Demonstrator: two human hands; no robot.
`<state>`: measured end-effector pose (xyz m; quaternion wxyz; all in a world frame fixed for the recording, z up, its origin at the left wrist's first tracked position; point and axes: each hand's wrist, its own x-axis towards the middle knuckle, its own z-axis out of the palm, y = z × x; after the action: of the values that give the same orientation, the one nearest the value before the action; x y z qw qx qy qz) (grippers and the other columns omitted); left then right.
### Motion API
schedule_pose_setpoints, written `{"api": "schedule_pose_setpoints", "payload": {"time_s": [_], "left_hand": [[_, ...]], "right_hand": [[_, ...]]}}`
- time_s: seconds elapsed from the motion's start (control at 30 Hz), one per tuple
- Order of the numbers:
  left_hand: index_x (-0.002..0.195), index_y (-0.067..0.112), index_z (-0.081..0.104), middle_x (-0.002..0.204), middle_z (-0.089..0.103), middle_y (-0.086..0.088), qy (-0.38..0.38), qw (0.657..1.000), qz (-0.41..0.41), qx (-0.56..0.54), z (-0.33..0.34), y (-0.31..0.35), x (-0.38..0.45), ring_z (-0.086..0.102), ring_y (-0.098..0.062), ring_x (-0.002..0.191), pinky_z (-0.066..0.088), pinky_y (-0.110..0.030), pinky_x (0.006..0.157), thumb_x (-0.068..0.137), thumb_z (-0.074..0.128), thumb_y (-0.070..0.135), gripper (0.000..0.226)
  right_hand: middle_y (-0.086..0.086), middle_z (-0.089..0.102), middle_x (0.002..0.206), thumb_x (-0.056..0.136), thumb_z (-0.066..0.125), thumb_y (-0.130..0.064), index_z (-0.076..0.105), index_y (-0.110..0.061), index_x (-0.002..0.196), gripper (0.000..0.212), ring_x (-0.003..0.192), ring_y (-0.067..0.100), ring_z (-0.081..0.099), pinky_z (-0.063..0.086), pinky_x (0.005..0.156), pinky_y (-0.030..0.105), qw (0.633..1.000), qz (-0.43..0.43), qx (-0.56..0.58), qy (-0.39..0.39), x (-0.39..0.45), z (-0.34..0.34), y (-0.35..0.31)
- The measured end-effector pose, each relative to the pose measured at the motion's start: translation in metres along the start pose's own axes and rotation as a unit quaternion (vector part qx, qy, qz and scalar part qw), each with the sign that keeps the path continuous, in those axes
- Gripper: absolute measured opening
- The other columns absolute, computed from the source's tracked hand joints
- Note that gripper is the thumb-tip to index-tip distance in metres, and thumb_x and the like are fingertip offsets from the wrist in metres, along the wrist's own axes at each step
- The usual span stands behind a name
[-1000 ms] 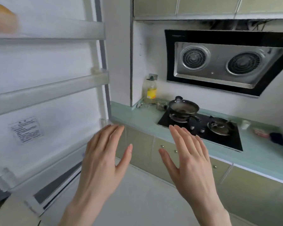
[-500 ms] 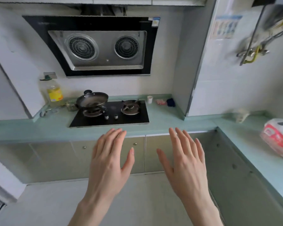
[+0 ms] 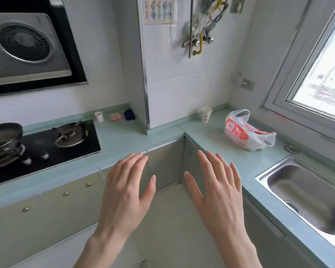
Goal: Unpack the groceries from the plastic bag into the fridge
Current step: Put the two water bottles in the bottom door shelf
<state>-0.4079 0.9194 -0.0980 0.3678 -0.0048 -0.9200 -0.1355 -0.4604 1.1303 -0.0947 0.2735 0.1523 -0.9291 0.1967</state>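
A white plastic bag (image 3: 246, 132) with red print lies on the pale green counter (image 3: 211, 136) at the right, below the window, its handles loose. Both hands hover in front of me over the floor, palms down and fingers spread. My left hand (image 3: 127, 192) and my right hand (image 3: 217, 190) hold nothing. The bag lies up and to the right of my right hand, well apart from it. The fridge is out of view.
A steel sink (image 3: 306, 194) is set into the counter at the right. A black gas hob (image 3: 45, 149) with a pan (image 3: 2, 140) stands at the left under the extractor hood (image 3: 25, 47). Two paper cups (image 3: 206, 114) and small items stand by the wall. Cabinet doors (image 3: 46, 206) line the corner.
The view has swung right, from the open fridge door past the hob to the counter corner with the bag and sink. Both hands have stayed spread and empty.
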Motion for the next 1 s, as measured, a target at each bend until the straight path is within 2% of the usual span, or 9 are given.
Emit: {"api": "schedule_pose_setpoints", "payload": {"time_s": [0.37, 0.57, 0.73, 0.87, 1.0], "left_hand": [[0.139, 0.008, 0.061, 0.141, 0.062, -0.004, -0.042, 0.989, 0.075, -0.121, 0.164, 0.011, 0.148, 0.053, -0.023, 0.138, 0.039, -0.039, 0.118, 0.103, 0.050, 0.039, 0.048], [0.139, 0.011, 0.060, 0.139, 0.062, -0.002, -0.073, 0.976, 0.118, -0.170, 0.247, 0.007, 0.231, 0.053, -0.021, 0.138, 0.039, -0.037, 0.117, 0.103, 0.049, 0.039, 0.047], [0.140, 0.014, 0.060, 0.141, 0.061, 0.001, -0.116, 0.963, 0.147, -0.196, 0.312, 0.010, 0.279, 0.052, -0.019, 0.139, 0.038, -0.035, 0.117, 0.104, 0.046, 0.042, 0.048], [0.139, 0.014, 0.061, 0.141, 0.062, 0.001, -0.136, 0.951, 0.164, -0.224, 0.360, 0.022, 0.310, 0.053, -0.018, 0.138, 0.036, -0.031, 0.117, 0.103, 0.046, 0.042, 0.048], [0.139, 0.014, 0.060, 0.141, 0.061, 0.001, -0.174, 0.941, 0.172, -0.233, 0.410, 0.038, 0.336, 0.053, -0.018, 0.138, 0.038, -0.032, 0.114, 0.103, 0.046, 0.042, 0.048]], "right_hand": [[-0.005, 0.054, 0.151, 0.102, 0.041, -0.059, 0.048, -0.022, 0.151, 0.061, 0.147, 0.019, 0.044, 0.026, 0.125, 0.046, 0.992, 0.105, -0.066, 0.020, 0.105, 0.060, 0.097], [-0.003, 0.057, 0.147, 0.100, 0.044, -0.057, 0.050, -0.021, 0.149, 0.061, 0.139, 0.021, 0.050, 0.036, 0.118, 0.046, 0.979, 0.174, -0.096, 0.047, 0.179, 0.097, 0.146], [-0.001, 0.063, 0.141, 0.099, 0.045, -0.056, 0.054, -0.020, 0.146, 0.060, 0.130, 0.024, 0.059, 0.042, 0.111, 0.042, 0.967, 0.215, -0.117, 0.064, 0.215, 0.123, 0.180], [0.000, 0.067, 0.135, 0.098, 0.045, -0.055, 0.056, -0.020, 0.143, 0.058, 0.125, 0.024, 0.062, 0.036, 0.107, 0.035, 0.958, 0.240, -0.138, 0.067, 0.237, 0.136, 0.209], [-0.003, 0.065, 0.136, 0.100, 0.046, -0.055, 0.053, -0.021, 0.146, 0.057, 0.126, 0.020, 0.059, 0.043, 0.109, 0.039, 0.954, 0.263, -0.136, 0.048, 0.258, 0.151, 0.245]]}}
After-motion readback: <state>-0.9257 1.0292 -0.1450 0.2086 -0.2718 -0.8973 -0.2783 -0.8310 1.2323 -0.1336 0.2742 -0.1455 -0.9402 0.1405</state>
